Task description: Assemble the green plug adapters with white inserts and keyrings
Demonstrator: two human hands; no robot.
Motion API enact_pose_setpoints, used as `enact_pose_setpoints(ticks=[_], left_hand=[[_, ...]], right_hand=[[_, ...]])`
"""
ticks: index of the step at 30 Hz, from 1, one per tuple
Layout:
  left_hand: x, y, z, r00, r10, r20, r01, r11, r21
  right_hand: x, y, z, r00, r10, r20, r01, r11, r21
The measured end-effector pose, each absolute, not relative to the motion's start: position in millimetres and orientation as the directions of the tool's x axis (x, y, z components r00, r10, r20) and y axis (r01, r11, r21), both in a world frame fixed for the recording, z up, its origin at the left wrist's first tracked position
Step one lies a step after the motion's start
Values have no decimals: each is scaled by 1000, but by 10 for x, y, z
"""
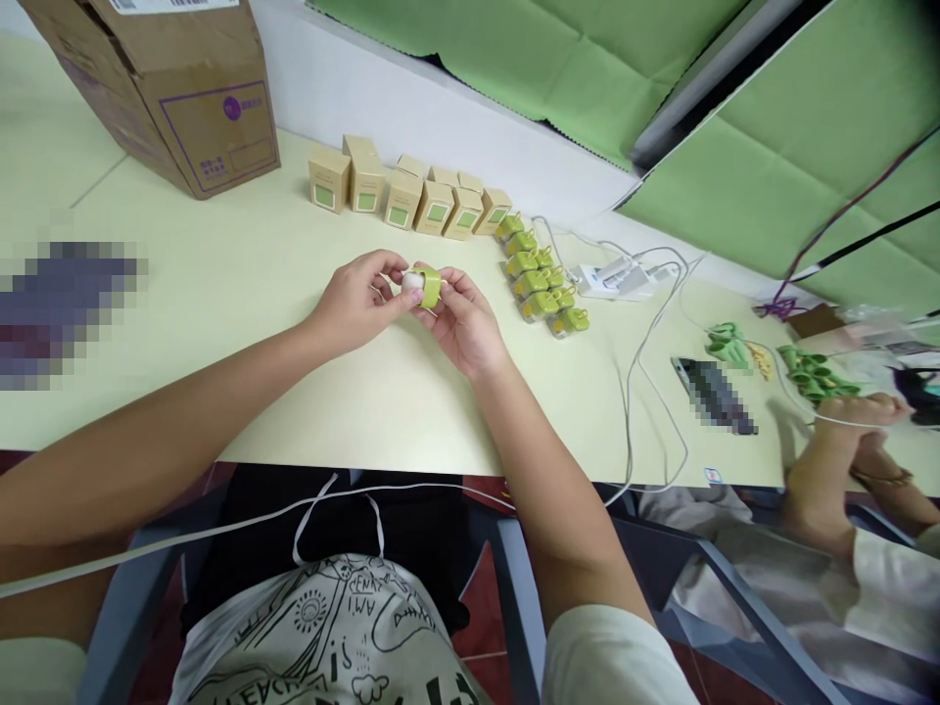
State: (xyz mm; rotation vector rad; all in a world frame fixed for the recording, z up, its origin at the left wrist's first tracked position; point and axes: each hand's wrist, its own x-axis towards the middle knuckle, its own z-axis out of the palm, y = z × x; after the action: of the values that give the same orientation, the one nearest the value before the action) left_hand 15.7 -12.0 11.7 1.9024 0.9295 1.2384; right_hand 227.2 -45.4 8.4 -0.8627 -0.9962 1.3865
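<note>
Above the table, my left hand [361, 302] and my right hand [470, 321] meet on one small rounded item. It has a white, smooth part [412, 281] and a yellow-green sleeve [431, 288] round its right side. My left thumb and fingers pinch the white end. The right fingers close on the green side, partly hiding it. Close by on the right stand several yellow-green pieces with loops and clear bases [540, 279]. Behind my hands is a row of small tan boxes with green squares [402, 201].
A large cardboard box [220, 127] stands at the back left. A white power strip [613, 281] with trailing cables [638, 362] lies right of the green pieces. Further right are a phone [712, 394], green pieces [815, 374] and a co-worker's hands [867, 416].
</note>
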Motion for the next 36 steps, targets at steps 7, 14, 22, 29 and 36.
enact_pose_setpoints(ticks=[7,14,22,29,36], left_hand=[[141,-136,139,305,865,398,126,-450,884],[125,-149,172,306,873,379,75,-419,905],[71,-169,244,433,820,375,183,-488,854],[55,-169,274,459,833,309,122,-404,907],[57,-152,260,532,804,264,23,-326,945]], right_hand=[[2254,-461,71,-97,992,81,-293,49,-955],[2414,-461,162,-164,976,147,-68,137,-988],[2466,-446,111,-308,907,286,205,357,-911],[2499,-422,112,-310,910,274,94,316,-944],[2545,-562,339,-398,910,119,46,150,-988]])
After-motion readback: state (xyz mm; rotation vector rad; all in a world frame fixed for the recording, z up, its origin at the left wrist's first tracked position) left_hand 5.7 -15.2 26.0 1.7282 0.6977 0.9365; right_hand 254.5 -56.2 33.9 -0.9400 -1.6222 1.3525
